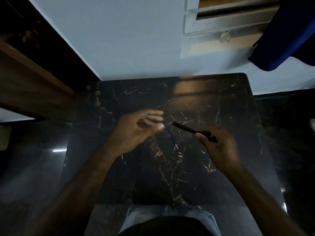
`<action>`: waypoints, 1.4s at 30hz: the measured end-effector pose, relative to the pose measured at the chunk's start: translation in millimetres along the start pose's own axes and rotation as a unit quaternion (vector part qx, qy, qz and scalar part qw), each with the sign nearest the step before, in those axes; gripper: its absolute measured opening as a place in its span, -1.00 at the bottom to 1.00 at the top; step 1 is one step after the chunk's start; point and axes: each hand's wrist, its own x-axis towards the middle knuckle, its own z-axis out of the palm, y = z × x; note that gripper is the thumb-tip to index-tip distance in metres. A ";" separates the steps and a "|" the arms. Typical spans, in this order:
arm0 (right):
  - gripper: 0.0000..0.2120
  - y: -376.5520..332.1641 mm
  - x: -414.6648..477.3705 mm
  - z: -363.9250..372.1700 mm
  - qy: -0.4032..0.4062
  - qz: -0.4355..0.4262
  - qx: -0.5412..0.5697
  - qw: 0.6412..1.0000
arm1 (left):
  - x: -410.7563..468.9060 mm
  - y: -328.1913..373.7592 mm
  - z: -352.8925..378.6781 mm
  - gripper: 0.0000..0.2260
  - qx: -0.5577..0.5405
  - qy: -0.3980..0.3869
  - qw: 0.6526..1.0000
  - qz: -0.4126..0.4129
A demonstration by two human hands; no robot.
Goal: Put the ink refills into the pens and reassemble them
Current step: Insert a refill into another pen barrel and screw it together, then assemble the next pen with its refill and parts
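My right hand point(219, 145) grips a dark pen barrel point(185, 128) by its near end; the barrel points up and left over the black marble table point(170, 176). My left hand point(138, 130) pinches the top end of a thin blue ink refill point(172, 137) between thumb and fingertips. The refill slants down and to the right, its pale tip near the table's middle. Its upper end sits just left of the barrel's open end, apart from it. The picture is dim and slightly blurred.
The small square table has its far edge against a pale wall point(127, 40). A wooden cabinet point(30, 79) stands at the left, a window frame point(221, 23) and blue cloth point(289, 34) at the upper right. Dark glossy floor surrounds the table.
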 end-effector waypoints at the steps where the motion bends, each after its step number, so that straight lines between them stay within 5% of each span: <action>1: -0.88 20.1 -0.1 19.4 0.019 0.029 -0.030 0.999 | -9.8 -16.7 0.3 -0.63 -0.042 0.051 0.997 -0.042; 6: -0.93 85.3 -1.1 93.4 0.031 0.070 -0.119 0.990 | -89.1 -92.2 5.6 -0.80 -0.157 0.277 0.934 -0.164; 14: -0.83 88.3 3.7 129.4 -0.037 0.108 -0.261 0.958 | -125.3 -168.5 -24.0 -0.87 -0.140 0.332 0.894 -0.267; 21: -0.64 33.8 1.9 130.1 0.012 0.187 -0.304 0.934 | -58.0 -233.5 -70.1 -0.92 0.041 0.236 0.928 -0.287; 30: -0.75 -90.3 -20.6 199.1 0.012 0.148 -0.123 0.981 | -12.1 -271.6 -88.8 -0.76 0.211 0.103 0.931 -0.279; 35: -0.86 -158.0 6.3 230.9 -0.069 0.131 -0.001 0.989 | -25.6 -233.7 -119.9 -0.90 -0.039 0.121 0.946 -0.298; 39: -0.78 -204.7 42.2 230.4 -0.154 0.070 0.054 0.984 | -37.9 -167.5 -143.2 -0.90 -0.250 0.137 0.948 -0.143; 42: -0.80 -229.9 63.5 213.2 -0.117 0.015 0.077 0.990 | -36.2 -126.1 -158.1 -0.85 -0.298 0.121 0.946 -0.032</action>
